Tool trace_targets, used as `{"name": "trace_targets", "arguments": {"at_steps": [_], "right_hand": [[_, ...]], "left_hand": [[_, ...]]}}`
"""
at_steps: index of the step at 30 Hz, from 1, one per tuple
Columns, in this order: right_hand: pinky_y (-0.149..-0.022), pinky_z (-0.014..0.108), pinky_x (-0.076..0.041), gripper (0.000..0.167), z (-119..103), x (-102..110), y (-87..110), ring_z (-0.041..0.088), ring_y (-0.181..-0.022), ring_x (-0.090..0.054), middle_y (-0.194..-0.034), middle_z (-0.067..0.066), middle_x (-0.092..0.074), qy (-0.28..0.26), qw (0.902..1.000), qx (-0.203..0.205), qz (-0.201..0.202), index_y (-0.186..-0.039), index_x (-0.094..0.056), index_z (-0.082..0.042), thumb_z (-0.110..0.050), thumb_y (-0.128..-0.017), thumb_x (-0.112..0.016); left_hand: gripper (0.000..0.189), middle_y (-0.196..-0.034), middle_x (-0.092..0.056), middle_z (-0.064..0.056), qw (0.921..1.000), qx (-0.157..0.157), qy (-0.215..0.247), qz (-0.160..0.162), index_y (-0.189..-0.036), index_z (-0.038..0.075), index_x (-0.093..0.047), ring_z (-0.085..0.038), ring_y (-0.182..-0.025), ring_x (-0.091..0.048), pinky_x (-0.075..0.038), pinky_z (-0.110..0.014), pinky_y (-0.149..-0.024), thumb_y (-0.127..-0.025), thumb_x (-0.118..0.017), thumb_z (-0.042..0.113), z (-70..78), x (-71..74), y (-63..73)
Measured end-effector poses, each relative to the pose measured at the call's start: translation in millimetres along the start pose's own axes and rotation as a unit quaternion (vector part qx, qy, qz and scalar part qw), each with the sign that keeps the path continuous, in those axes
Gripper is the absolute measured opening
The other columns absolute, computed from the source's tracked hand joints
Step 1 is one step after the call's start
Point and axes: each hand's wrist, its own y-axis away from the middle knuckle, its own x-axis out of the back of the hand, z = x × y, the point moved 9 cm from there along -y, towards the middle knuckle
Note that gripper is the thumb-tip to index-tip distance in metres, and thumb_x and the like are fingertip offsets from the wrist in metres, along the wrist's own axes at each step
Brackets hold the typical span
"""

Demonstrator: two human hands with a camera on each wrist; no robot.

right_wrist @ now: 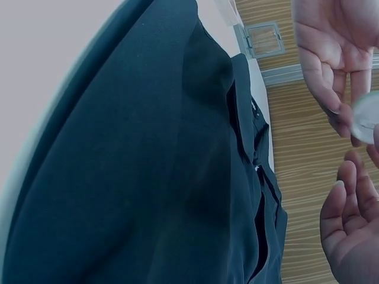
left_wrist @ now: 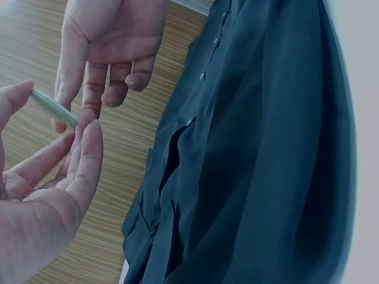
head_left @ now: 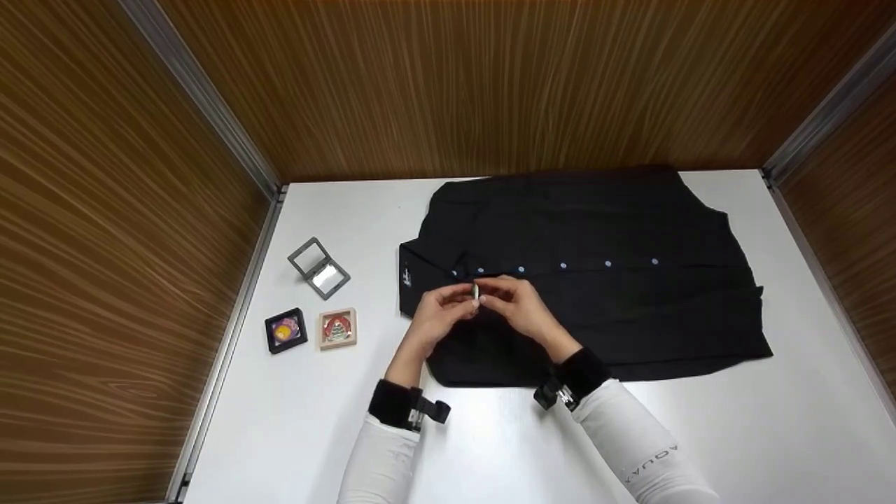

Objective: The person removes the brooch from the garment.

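Note:
A small round badge (head_left: 477, 291) is held edge-up between both hands over the collar end of a black shirt (head_left: 630, 315). My left hand (head_left: 441, 311) pinches it between thumb and fingers; in the left wrist view the badge (left_wrist: 54, 109) shows as a thin pale-green edge. From the other side my right hand (head_left: 521, 308) has its thumb and forefinger at the badge. In the right wrist view the pale face of the badge (right_wrist: 365, 117) is visible, partly cut off by the frame edge. The shirt lies flat, its row of light buttons facing up.
Left of the shirt stands an open grey frame case (head_left: 319, 269) with clear windows. In front of it lie a black framed badge box (head_left: 286, 330) and a light wooden one (head_left: 338, 329). Wood-grain panels (head_left: 490, 91) border the white table (head_left: 483, 448).

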Motion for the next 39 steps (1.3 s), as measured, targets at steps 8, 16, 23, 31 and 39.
{"name": "trace_targets", "arguments": {"at_steps": [8, 16, 23, 31, 39], "right_hand": [[-0.071, 0.027, -0.05, 0.03, 14, 6, 2.1, 0.021, -0.085, -0.062, -0.103, 0.01, -0.068, 0.044, 0.9986, -0.03, 0.002, -0.12, -0.068, -0.002, -0.013, -0.092, -0.069], [-0.078, 0.035, -0.052, 0.032, 18, 8, 7.6, 0.019, -0.089, -0.063, -0.11, 0.009, -0.066, 0.148, 0.9884, -0.023, -0.022, -0.122, -0.068, -0.002, -0.016, -0.093, -0.069], [-0.094, 0.043, -0.047, 0.039, 24, 13, 13.9, 0.029, -0.109, -0.059, -0.124, 0.013, -0.06, 0.206, 0.9768, -0.034, -0.047, -0.129, -0.063, -0.003, -0.02, -0.094, -0.068], [-0.102, 0.055, -0.036, 0.045, 34, 18, 23.8, 0.034, -0.126, -0.048, -0.135, 0.014, -0.054, 0.297, 0.9499, -0.06, -0.077, -0.135, -0.06, -0.011, -0.029, -0.095, -0.066], [-0.101, 0.054, -0.037, 0.045, 39, 18, 31.2, 0.035, -0.122, -0.049, -0.135, 0.016, -0.054, 0.336, 0.9357, -0.057, -0.089, -0.134, -0.061, -0.011, -0.031, -0.094, -0.067]], "left_hand": [[0.044, -0.1, -0.067, -0.014, 0.9938, -0.007, -0.098, 0.052, -0.124, -0.007, -0.061, -0.014, -0.082, -0.066, -0.053, -0.025, -0.074, -0.086, -0.074, 0.01, -1.4, 35.4, 3.2], [0.045, -0.1, -0.065, -0.012, 0.9698, 0.003, -0.203, 0.135, -0.121, -0.003, -0.063, -0.018, -0.085, -0.066, -0.052, -0.023, -0.07, -0.083, -0.077, 0.015, 1.2, 87.3, 12.3], [0.04, -0.099, -0.069, -0.014, 0.9432, 0.009, -0.266, 0.199, -0.116, -0.002, -0.067, -0.02, -0.081, -0.068, -0.05, -0.021, -0.066, -0.082, -0.077, 0.015, 9.1, 129.4, 22.4], [0.045, -0.1, -0.068, -0.017, 0.9109, 0.044, -0.328, 0.246, -0.119, -0.003, -0.065, -0.029, -0.09, -0.065, -0.049, -0.032, -0.075, -0.083, -0.076, 0.021, 10.9, 175.2, 29.1], [0.053, -0.11, -0.062, -0.022, 0.8925, 0.092, -0.361, 0.254, -0.127, -0.005, -0.059, -0.035, -0.101, -0.058, -0.046, -0.044, -0.089, -0.086, -0.071, 0.026, 10.3, 211.4, 30.8]]}}
